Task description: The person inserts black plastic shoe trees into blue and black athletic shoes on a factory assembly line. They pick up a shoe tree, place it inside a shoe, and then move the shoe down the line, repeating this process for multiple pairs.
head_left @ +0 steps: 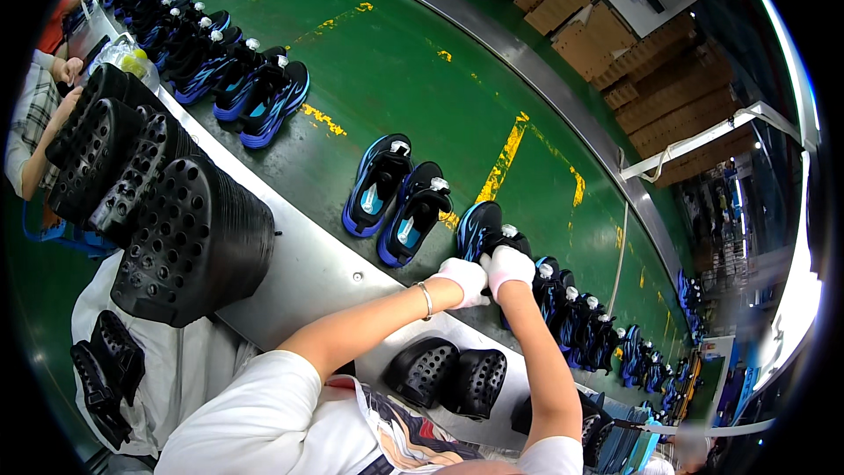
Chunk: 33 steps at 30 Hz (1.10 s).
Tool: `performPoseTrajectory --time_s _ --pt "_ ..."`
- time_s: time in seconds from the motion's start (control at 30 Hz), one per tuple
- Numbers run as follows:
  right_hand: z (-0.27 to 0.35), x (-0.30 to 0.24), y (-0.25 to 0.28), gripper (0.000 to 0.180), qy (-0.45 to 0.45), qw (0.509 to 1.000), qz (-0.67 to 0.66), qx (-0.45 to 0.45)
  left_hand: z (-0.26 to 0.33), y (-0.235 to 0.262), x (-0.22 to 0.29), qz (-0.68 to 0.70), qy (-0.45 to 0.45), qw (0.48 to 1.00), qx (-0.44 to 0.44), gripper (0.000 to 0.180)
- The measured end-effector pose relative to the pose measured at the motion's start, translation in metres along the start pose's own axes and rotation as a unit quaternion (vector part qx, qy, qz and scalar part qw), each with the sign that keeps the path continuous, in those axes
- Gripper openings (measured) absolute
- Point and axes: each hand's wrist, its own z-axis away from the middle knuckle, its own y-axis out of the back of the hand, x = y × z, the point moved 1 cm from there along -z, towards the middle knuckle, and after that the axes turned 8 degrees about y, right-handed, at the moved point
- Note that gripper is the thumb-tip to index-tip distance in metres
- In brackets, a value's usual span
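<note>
hands (463,282) (509,267): white-gloved, together at black, blue-streaked shoes (478,225) | grip: unclear | belt (396,70): smooth, green

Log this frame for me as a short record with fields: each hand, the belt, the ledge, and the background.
Left hand: white-gloved, metal bracelet at the wrist; close against the near end of a black-and-blue shoe pair
Right hand: white-gloved, beside the left, at the same pair
Finger grip: hidden from view
Belt: green, yellow markings; more black-and-blue shoes in a row
Ledge: metal; black perforated pieces near the torso, larger black stack at left
Background: brown cartons, upper right
</note>
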Motion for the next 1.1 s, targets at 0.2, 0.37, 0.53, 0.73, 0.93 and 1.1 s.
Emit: performPoseTrajectory --time_s 0.2,0.37,0.53,0.73,0.93,1.1 --pt "0.015 -0.012 0.025 0.035 0.034 0.998 0.048 -0.021 0.002 0.006 -0.002 -0.006 0.033 0.999 -0.021 0.04" --pt "0.005 -0.004 0.01 0.034 0.093 0.993 0.065 -0.017 0.0 0.007 0.002 -0.015 0.032 0.999 -0.027 0.041" --pt "-0.008 -0.003 -0.006 0.023 0.104 0.992 0.072 0.002 -0.004 -0.007 -0.001 -0.017 0.025 1.0 0.003 0.039" --pt "-0.016 0.001 -0.009 0.023 0.11 0.991 0.065 0.035 -0.008 -0.006 0.0 -0.005 0.035 0.999 0.04 0.042" --pt "0.028 0.028 0.009 0.035 0.145 0.981 -0.099 0.088 -0.003 0.006 -0.004 -0.069 0.074 0.995 0.004 0.046" --pt "0.129 0.063 -0.001 0.029 0.138 0.953 -0.223 0.15 0.022 0.026 -0.007 0.027 -0.043 0.986 0.158 0.046"
